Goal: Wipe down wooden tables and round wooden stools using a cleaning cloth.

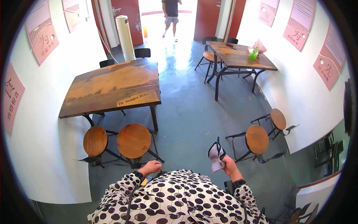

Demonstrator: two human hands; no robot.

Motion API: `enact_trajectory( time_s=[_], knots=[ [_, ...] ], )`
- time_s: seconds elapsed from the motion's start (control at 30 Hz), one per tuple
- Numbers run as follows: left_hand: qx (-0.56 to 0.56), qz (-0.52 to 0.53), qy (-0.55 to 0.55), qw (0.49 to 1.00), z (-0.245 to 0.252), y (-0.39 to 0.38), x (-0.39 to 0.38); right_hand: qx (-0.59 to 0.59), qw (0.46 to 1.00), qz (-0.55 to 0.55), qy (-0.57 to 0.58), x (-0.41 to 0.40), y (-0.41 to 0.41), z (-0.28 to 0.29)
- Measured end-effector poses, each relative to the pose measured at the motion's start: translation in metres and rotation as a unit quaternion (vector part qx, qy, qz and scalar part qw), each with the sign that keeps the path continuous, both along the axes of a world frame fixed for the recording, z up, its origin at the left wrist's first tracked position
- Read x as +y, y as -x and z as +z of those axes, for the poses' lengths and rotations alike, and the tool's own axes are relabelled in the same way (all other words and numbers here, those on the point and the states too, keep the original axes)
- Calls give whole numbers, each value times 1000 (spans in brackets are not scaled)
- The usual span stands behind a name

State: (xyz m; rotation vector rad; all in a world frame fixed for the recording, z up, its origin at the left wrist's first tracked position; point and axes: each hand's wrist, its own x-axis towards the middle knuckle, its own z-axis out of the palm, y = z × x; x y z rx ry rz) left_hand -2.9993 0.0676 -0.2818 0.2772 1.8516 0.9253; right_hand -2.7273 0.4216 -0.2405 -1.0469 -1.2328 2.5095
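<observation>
In my right hand (231,167) is a folded grey cloth (216,157) with black edging, held in front of me above the floor. My left hand (151,167) is curled near my waist, and no object shows in it. Just beyond that hand stands a round wooden stool (133,140) with a black frame, beside a second one (95,141). Black bands circle both wrists, over sleeves with black dots.
A wooden table (117,86) stands at left. At the far right, another table (235,57) bears a green bottle (253,53) and a pink plastic bag (258,46). Two stools (257,139) stand at right. A person (170,14) is at the open doorway.
</observation>
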Motion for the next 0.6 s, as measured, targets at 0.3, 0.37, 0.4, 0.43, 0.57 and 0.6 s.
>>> enact_trajectory(
  time_s=[0.3,0.37,0.4,0.43,0.57,0.6],
  knots=[
    [-20,10,48,999,-9,44,66,21,995,-57,77,42,0,-27],
    [-29,3,53,998,-15,56,83,5,995,-62,81,63,12,-23],
    [-35,9,46,998,-18,63,94,16,995,-65,76,76,18,-25],
    [-40,17,38,998,-21,70,105,26,995,-66,71,90,25,-26],
    [-85,61,17,994,-25,112,150,27,996,-58,64,128,83,6],
    [-90,65,5,994,-21,120,162,41,995,-58,72,135,88,4]
  ],
)
